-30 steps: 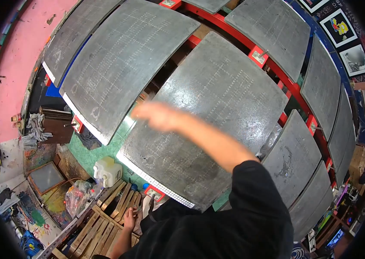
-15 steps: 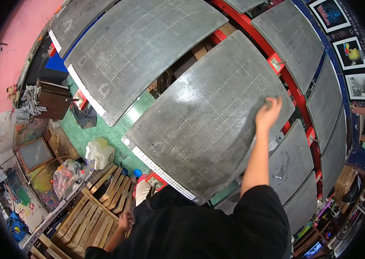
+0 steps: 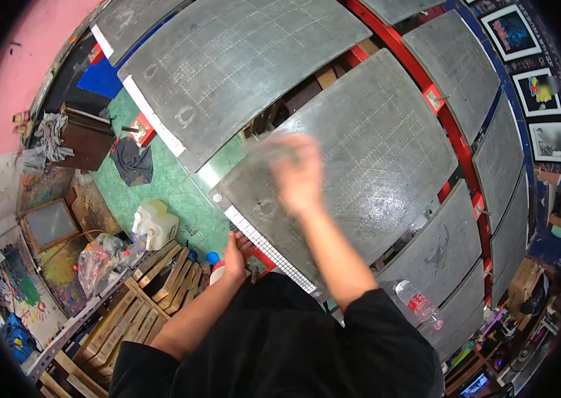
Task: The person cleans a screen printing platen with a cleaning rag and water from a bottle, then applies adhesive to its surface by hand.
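— Platen (image 3: 373, 152) first, the big grey one straight ahead of the person: a flat, scuffed board with faint chalky grid lines, mounted on a red frame (image 3: 449, 129). Everything else I'll place from it.

— What flanks it?

— More grey boards of the same kind. A second platen (image 3: 240, 60) lies just up and to the left of it, with a gap between them, and a third platen (image 3: 443, 249) sits just to its lower right. Beyond the near-left edge of the main board is green floor (image 3: 161, 179), and further that way a wooden pallet (image 3: 154, 305).

— And the hands?

— The right hand (image 3: 297, 172) is over the left part of the main platen, forearm running back toward the black sleeve. It is smeared with motion blur, so I cannot tell whether the fingers are spread or closed, or whether they touch the surface.

— The left one?

— The left hand (image 3: 234, 255) is at the near-left corner of that platen, by the white ruler strip (image 3: 264, 242) along its edge. Its fingers are bunched together, seemingly on something pale, which I cannot identify.

— Smaller things?

— A white jug (image 3: 154, 225) stands on the floor left of the platen's near corner, and a plastic bottle (image 3: 416, 304) with a red label lies below its right end.
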`<state>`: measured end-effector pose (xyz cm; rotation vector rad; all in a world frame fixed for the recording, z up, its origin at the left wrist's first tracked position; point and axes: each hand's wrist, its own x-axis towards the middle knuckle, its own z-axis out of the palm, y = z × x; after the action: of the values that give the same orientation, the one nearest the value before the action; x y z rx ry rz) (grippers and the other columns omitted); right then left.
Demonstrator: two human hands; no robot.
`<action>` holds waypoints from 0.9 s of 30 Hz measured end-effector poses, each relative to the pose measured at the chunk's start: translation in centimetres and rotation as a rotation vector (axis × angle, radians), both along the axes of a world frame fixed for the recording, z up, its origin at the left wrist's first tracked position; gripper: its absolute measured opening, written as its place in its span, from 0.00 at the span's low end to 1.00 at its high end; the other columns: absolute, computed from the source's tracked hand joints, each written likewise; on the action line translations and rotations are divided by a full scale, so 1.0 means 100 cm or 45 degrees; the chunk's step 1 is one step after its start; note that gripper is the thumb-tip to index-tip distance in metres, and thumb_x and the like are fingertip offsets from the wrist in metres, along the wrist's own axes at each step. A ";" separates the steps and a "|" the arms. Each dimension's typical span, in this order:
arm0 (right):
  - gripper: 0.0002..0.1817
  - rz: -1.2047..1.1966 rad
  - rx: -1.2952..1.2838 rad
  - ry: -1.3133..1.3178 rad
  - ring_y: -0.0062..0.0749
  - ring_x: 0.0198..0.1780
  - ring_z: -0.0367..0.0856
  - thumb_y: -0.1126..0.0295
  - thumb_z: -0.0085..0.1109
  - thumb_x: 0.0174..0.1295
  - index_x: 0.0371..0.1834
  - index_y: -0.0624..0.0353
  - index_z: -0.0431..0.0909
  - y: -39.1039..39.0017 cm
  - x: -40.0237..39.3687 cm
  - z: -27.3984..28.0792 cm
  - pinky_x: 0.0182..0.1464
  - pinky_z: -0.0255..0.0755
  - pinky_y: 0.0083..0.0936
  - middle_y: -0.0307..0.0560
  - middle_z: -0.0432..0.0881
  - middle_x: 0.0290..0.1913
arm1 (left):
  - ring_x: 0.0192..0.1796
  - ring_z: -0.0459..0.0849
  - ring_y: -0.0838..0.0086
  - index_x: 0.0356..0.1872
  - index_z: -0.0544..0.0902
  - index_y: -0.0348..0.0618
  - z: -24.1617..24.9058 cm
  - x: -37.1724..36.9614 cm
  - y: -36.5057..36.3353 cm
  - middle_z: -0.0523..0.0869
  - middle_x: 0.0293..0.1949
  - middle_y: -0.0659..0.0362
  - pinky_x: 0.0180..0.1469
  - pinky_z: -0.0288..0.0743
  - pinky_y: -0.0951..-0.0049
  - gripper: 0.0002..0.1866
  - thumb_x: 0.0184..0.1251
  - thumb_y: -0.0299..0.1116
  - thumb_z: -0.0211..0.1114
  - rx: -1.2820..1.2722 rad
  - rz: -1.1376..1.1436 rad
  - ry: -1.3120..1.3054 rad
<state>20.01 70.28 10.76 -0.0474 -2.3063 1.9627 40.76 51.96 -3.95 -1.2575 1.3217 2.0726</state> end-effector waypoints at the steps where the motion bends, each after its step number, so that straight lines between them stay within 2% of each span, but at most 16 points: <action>1: 0.21 -0.373 0.030 0.079 0.39 0.67 0.76 0.75 0.62 0.67 0.63 0.59 0.77 0.046 -0.013 -0.023 0.73 0.67 0.38 0.48 0.79 0.62 | 0.58 0.86 0.62 0.59 0.81 0.36 -0.011 0.005 0.008 0.89 0.55 0.49 0.62 0.78 0.61 0.30 0.87 0.57 0.48 -0.112 0.057 0.069; 2: 0.20 -0.748 0.058 0.160 0.41 0.72 0.72 0.74 0.59 0.71 0.66 0.60 0.76 0.091 -0.023 -0.054 0.76 0.64 0.39 0.51 0.76 0.67 | 0.55 0.87 0.64 0.54 0.83 0.32 -0.023 0.012 0.016 0.90 0.52 0.49 0.60 0.79 0.64 0.28 0.88 0.53 0.50 -0.187 0.155 0.100; 4: 0.21 -1.016 0.418 0.117 0.48 0.70 0.75 0.80 0.56 0.66 0.63 0.59 0.78 0.176 -0.030 -0.075 0.75 0.65 0.44 0.55 0.80 0.64 | 0.51 0.87 0.66 0.51 0.84 0.30 -0.019 0.009 0.027 0.89 0.48 0.49 0.59 0.79 0.66 0.26 0.88 0.49 0.52 -0.368 0.197 0.015; 5: 0.21 -1.001 0.427 0.117 0.48 0.70 0.75 0.80 0.56 0.66 0.63 0.59 0.78 0.179 -0.031 -0.085 0.75 0.65 0.44 0.55 0.80 0.64 | 0.51 0.87 0.66 0.51 0.84 0.30 -0.017 0.006 0.028 0.89 0.48 0.49 0.59 0.79 0.66 0.26 0.88 0.49 0.52 -0.360 0.209 0.007; 7: 0.23 -0.813 1.178 0.179 0.54 0.68 0.78 0.84 0.54 0.59 0.57 0.58 0.82 0.170 -0.030 -0.087 0.74 0.67 0.47 0.57 0.82 0.62 | 0.47 0.88 0.67 0.48 0.85 0.30 -0.016 0.006 0.030 0.89 0.45 0.50 0.57 0.80 0.67 0.25 0.87 0.47 0.54 -0.356 0.305 -0.022; 8: 0.24 -0.723 1.241 0.238 0.58 0.66 0.79 0.86 0.52 0.51 0.51 0.56 0.84 0.144 -0.031 -0.092 0.73 0.68 0.49 0.57 0.83 0.61 | 0.47 0.88 0.67 0.48 0.85 0.30 -0.017 0.008 0.030 0.89 0.45 0.50 0.57 0.80 0.67 0.25 0.87 0.47 0.54 -0.357 0.308 -0.033; 11: 0.26 0.021 0.598 0.192 0.53 0.66 0.80 0.88 0.50 0.46 0.48 0.57 0.87 0.016 -0.016 -0.083 0.71 0.73 0.43 0.55 0.85 0.58 | 0.44 0.88 0.67 0.46 0.85 0.30 -0.035 0.021 0.029 0.89 0.41 0.51 0.53 0.81 0.68 0.26 0.87 0.48 0.53 -0.308 0.475 -0.116; 13: 0.28 0.759 0.224 0.109 0.47 0.69 0.80 0.88 0.53 0.45 0.50 0.54 0.88 -0.062 0.028 -0.090 0.74 0.72 0.39 0.47 0.86 0.60 | 0.44 0.88 0.66 0.45 0.85 0.30 -0.028 0.017 0.029 0.89 0.42 0.51 0.52 0.81 0.68 0.28 0.86 0.50 0.52 -0.196 0.519 -0.148; 15: 0.28 0.998 -0.008 0.017 0.46 0.70 0.80 0.89 0.53 0.46 0.51 0.54 0.87 -0.087 0.054 -0.052 0.74 0.71 0.38 0.49 0.85 0.61 | 0.43 0.90 0.61 0.49 0.85 0.29 -0.034 0.019 0.033 0.90 0.44 0.48 0.51 0.82 0.65 0.33 0.85 0.57 0.51 -0.195 0.566 -0.036; 17: 0.26 0.673 -0.270 -0.096 0.42 0.70 0.80 0.87 0.57 0.48 0.52 0.56 0.86 -0.087 0.075 -0.036 0.74 0.70 0.38 0.49 0.85 0.62 | 0.43 0.91 0.60 0.51 0.85 0.29 -0.035 0.020 0.030 0.90 0.47 0.46 0.52 0.82 0.64 0.34 0.84 0.58 0.51 -0.189 0.545 -0.085; 18: 0.29 0.448 -0.317 -0.294 0.42 0.64 0.83 0.85 0.56 0.54 0.60 0.52 0.83 -0.062 0.080 -0.022 0.69 0.73 0.39 0.48 0.84 0.63 | 0.44 0.91 0.58 0.53 0.84 0.28 -0.036 0.021 0.029 0.90 0.49 0.44 0.52 0.83 0.63 0.35 0.84 0.59 0.51 -0.173 0.524 -0.128; 20: 0.20 -0.193 0.289 -0.019 0.43 0.65 0.78 0.76 0.61 0.67 0.63 0.59 0.79 0.004 0.086 -0.021 0.72 0.68 0.39 0.49 0.80 0.64 | 0.45 0.90 0.57 0.55 0.84 0.25 -0.023 0.015 0.031 0.91 0.46 0.42 0.54 0.83 0.61 0.36 0.84 0.59 0.50 -0.112 0.533 -0.141; 22: 0.17 -0.737 0.276 -0.019 0.44 0.69 0.75 0.72 0.60 0.74 0.63 0.64 0.77 0.076 0.095 -0.027 0.75 0.64 0.43 0.53 0.79 0.64 | 0.46 0.90 0.58 0.54 0.84 0.25 -0.018 0.010 0.034 0.91 0.44 0.42 0.56 0.82 0.61 0.36 0.85 0.58 0.50 -0.227 0.473 -0.184; 24: 0.18 -0.996 0.410 0.013 0.49 0.72 0.73 0.79 0.57 0.68 0.61 0.65 0.79 0.141 0.130 -0.070 0.78 0.61 0.45 0.55 0.78 0.65 | 0.47 0.89 0.58 0.54 0.84 0.26 -0.015 0.009 0.035 0.92 0.45 0.42 0.56 0.82 0.61 0.35 0.85 0.58 0.50 -0.191 0.511 -0.186; 26: 0.21 -0.625 0.997 0.149 0.53 0.73 0.73 0.83 0.52 0.62 0.59 0.63 0.79 0.129 0.167 -0.091 0.79 0.61 0.48 0.57 0.79 0.66 | 0.48 0.89 0.59 0.54 0.84 0.26 -0.015 0.010 0.036 0.92 0.45 0.43 0.57 0.82 0.61 0.35 0.85 0.57 0.50 -0.164 0.529 -0.180; 27: 0.24 -0.501 1.055 0.094 0.59 0.74 0.72 0.85 0.49 0.53 0.54 0.60 0.82 0.092 0.170 -0.080 0.81 0.56 0.54 0.61 0.79 0.66 | 0.48 0.89 0.59 0.54 0.84 0.27 -0.016 0.010 0.036 0.92 0.45 0.43 0.57 0.82 0.62 0.34 0.85 0.57 0.49 -0.173 0.528 -0.147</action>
<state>37.05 79.48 2.71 -0.3137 -2.6041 0.7400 41.73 55.53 -5.54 -1.8120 1.2490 2.1583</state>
